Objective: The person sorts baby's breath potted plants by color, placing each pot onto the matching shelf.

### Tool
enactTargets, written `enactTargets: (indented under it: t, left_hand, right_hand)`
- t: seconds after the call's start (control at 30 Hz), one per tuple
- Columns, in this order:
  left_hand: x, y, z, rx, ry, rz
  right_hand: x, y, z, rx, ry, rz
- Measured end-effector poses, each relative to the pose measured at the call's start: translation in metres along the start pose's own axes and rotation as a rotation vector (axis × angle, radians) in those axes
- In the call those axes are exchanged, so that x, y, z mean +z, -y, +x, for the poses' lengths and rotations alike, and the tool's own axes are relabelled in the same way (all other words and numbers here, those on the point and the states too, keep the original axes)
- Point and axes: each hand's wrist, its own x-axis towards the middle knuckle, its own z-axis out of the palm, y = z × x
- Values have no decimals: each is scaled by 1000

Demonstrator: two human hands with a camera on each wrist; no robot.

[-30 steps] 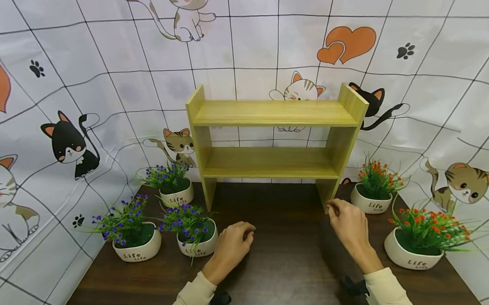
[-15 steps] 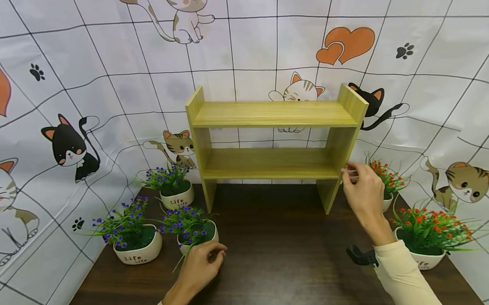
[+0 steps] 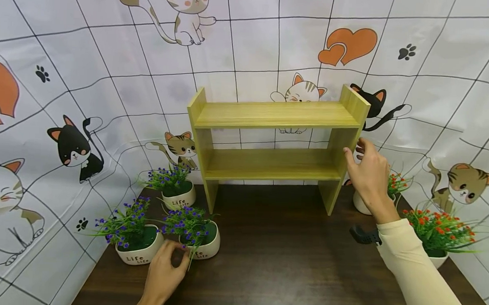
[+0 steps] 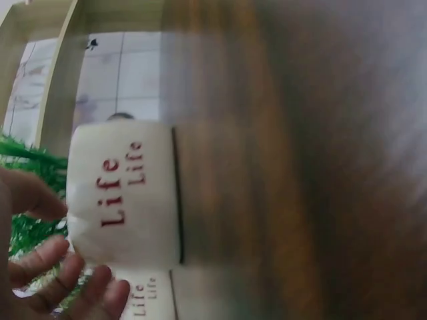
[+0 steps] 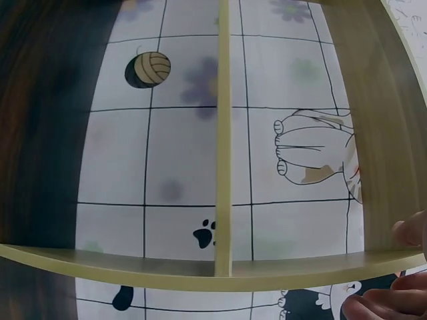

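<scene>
My left hand (image 3: pixel 166 269) is beside the front pot of purple flowers (image 3: pixel 207 246), its fingers spread and bent. In the left wrist view the thumb reaches the rim of a white "Life" pot (image 4: pixel 123 193), and the fingers stand apart below it. My right hand (image 3: pixel 368 174) is at the right side panel of a two-tier wooden shelf (image 3: pixel 272 163). Its thumb is on the inner side and its fingers on the outer side, around the panel's front edge. In the right wrist view a gap shows between fingers (image 5: pixel 380 303) and panel; firm contact is unclear.
Two more purple-flower pots, one at the left (image 3: pixel 137 252) and one behind (image 3: pixel 181 197), stand beside the shelf. Two orange-flower pots, a rear one (image 3: pixel 361 203) and a front one (image 3: pixel 438 259), stand at the right, partly behind my right arm. A cat-print wall (image 3: pixel 249 43) backs the dark table (image 3: pixel 272 263).
My left hand has moved left and down to the front purple-flower pot. My right hand has slid up along the shelf's right panel. The shelf and pots have not visibly moved.
</scene>
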Motion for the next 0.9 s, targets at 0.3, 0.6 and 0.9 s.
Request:
enactTargets:
  t: [0.3,0.6,0.9]
  left_hand:
    - [-4,18,25,-103,236,-337]
    - [5,33,43,-188,458,-665]
    - [12,38,50,-197,450,-555]
  right_hand:
    - [4,1,12,-1,45,-24]
    - [14,-6,14,-62,5,-36]
    - [15,-7,12,-79,-26,-46]
